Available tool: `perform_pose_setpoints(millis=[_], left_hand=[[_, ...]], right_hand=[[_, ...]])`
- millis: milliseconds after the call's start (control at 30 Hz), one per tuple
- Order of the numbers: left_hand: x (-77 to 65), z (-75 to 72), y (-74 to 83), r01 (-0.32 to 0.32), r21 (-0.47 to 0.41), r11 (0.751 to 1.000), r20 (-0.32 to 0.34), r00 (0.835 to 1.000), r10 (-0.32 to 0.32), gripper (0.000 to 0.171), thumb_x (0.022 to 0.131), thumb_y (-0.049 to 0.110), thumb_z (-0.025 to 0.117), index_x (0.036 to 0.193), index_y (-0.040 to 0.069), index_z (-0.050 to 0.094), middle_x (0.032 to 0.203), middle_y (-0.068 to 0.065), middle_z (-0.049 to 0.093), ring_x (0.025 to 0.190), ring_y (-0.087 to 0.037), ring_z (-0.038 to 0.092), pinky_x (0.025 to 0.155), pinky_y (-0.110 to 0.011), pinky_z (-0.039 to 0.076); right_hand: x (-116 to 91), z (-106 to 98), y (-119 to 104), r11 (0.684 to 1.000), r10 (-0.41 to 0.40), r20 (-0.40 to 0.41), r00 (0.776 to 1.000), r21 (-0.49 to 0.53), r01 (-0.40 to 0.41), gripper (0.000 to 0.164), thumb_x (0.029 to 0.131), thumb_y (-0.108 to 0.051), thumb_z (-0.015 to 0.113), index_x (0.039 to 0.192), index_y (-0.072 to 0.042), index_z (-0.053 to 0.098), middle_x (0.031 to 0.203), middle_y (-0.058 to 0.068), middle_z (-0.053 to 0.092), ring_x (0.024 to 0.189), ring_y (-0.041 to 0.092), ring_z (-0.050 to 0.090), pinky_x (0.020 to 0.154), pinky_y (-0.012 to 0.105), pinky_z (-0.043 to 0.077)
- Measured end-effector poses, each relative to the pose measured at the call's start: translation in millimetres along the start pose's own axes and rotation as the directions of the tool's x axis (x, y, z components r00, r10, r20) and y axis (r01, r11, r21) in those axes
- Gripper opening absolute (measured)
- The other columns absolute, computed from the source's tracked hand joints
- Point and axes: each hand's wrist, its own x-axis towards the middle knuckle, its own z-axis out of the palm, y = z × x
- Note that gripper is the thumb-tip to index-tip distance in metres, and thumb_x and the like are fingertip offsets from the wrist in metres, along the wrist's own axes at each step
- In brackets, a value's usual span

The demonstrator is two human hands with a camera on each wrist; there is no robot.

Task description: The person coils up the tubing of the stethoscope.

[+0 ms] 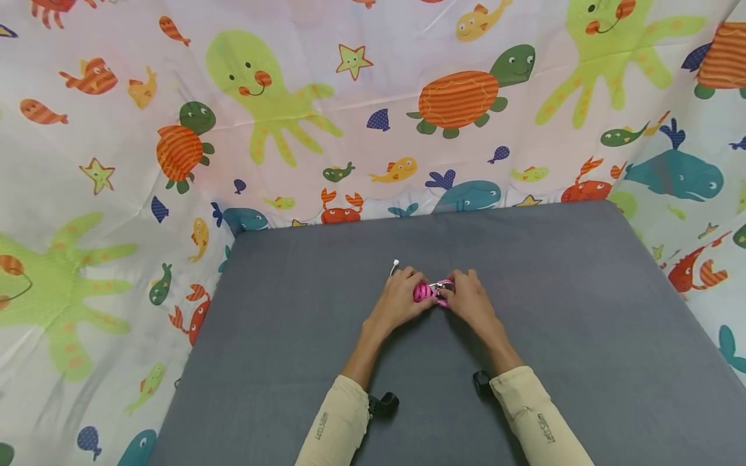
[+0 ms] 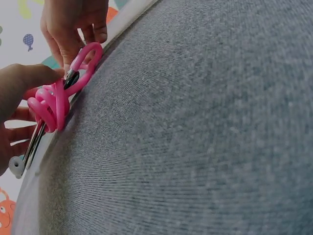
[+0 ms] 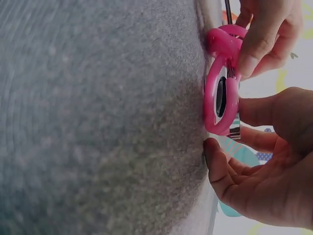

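Observation:
Low over the grey table, a stethoscope (image 1: 421, 292) with pink tubing is bunched between both hands. My left hand (image 1: 401, 296) grips the coiled part, its thumb over the pink tubing (image 2: 60, 105) and its fingers behind. Metal ear tubes (image 2: 35, 143) stick out past that hand, ending in a white ear tip (image 2: 16, 166). At the other end, my right hand (image 1: 471, 299) pinches the stethoscope beside a tubing loop (image 3: 209, 100). A dark oval face with a bright metal rim (image 3: 221, 97) shows inside that loop. The left fingers partly hide the coils in the head view.
A grey cloth covers the table (image 1: 280, 336). Behind and beside it hangs a white curtain (image 1: 373, 84) printed with sea animals. Black wrist cameras (image 1: 383, 406) sit at the cuffs of both beige sleeves (image 1: 340, 424).

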Motion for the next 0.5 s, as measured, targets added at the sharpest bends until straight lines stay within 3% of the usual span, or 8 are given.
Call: perform_pose_setpoints(millis=[367, 500], left_hand=[[-3.9, -1.8, 1.4, -0.005, -0.007, 1.0, -0.051, 0.999, 0.005, 0.042, 0.097, 0.046, 0.071, 0.123, 0.013, 0.074, 0.117, -0.007, 0.069, 0.109, -0.026, 0.064, 0.093, -0.044, 0.052], [-3.7, -4.8, 0.3, -0.006, 0.003, 1.0, -0.052, 0.999, 0.007, 0.044, 0.098, 0.047, 0.069, 0.127, 0.014, 0.073, 0.122, -0.006, 0.069, 0.114, -0.026, 0.064, 0.1, -0.045, 0.051]], right_hand=[[-1.9, -10.8, 2.6, 0.999, -0.037, 0.024, 0.999, 0.039, 0.036, 0.042, 0.104, -0.02, 0.063, 0.136, 0.006, 0.059, 0.12, 0.03, 0.06, 0.098, 0.037, 0.058, 0.086, 0.054, 0.05], [-2.4, -16.7, 3.6, 0.997, -0.056, 0.034, 0.998, 0.053, 0.054, 0.042, 0.107, -0.022, 0.057, 0.138, 0.006, 0.057, 0.124, 0.032, 0.06, 0.104, 0.04, 0.059, 0.092, 0.057, 0.05]])
